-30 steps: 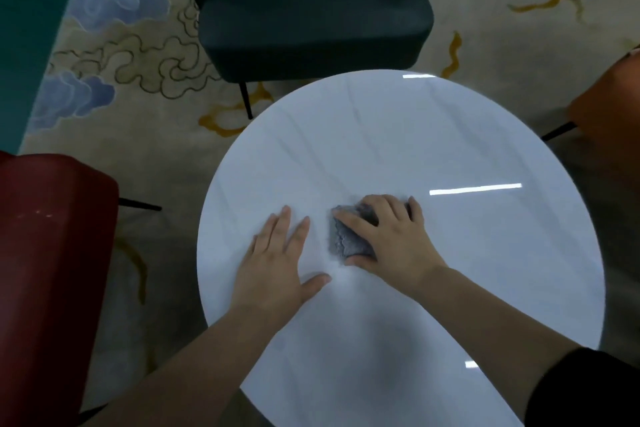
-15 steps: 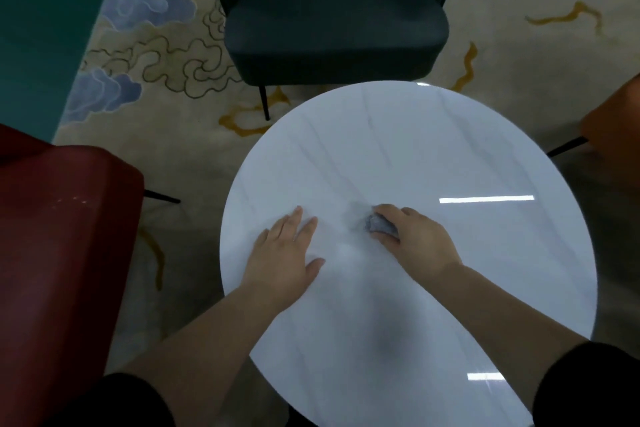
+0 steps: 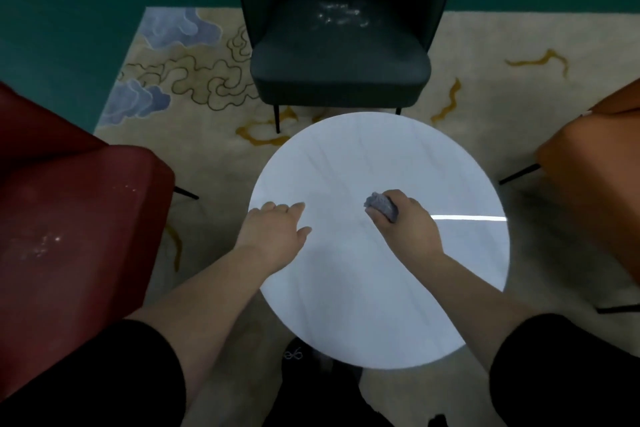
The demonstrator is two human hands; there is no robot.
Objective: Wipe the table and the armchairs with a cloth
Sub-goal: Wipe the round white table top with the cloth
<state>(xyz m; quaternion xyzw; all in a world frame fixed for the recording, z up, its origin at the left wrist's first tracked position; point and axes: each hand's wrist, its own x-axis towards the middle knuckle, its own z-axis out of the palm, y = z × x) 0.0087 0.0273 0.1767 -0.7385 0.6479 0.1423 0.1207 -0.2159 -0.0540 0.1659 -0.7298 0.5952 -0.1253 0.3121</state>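
Note:
A round white marble-look table (image 3: 363,295) fills the middle of the head view. My right hand (image 3: 405,222) is closed around a bunched grey cloth (image 3: 381,206) just above the tabletop's centre. My left hand (image 3: 273,234) hovers over the table's left edge, fingers loosely curled, holding nothing. A dark green armchair (image 3: 341,59) stands beyond the table, with pale specks on its seat. A red armchair (image 3: 72,222) is at the left, also flecked with pale marks. An orange armchair (image 3: 599,177) is at the right.
A beige rug (image 3: 194,107) with cloud and gold patterns lies under the furniture, on a dark teal floor (image 3: 62,28). Thin black chair legs (image 3: 519,174) stick out toward the table on both sides. My dark shoes (image 3: 294,357) show below the table's near edge.
The view has pulled back and up, so all three chairs show. My right hand has gathered the cloth into a ball and lifted it. My left hand has come off the tabletop and curled.

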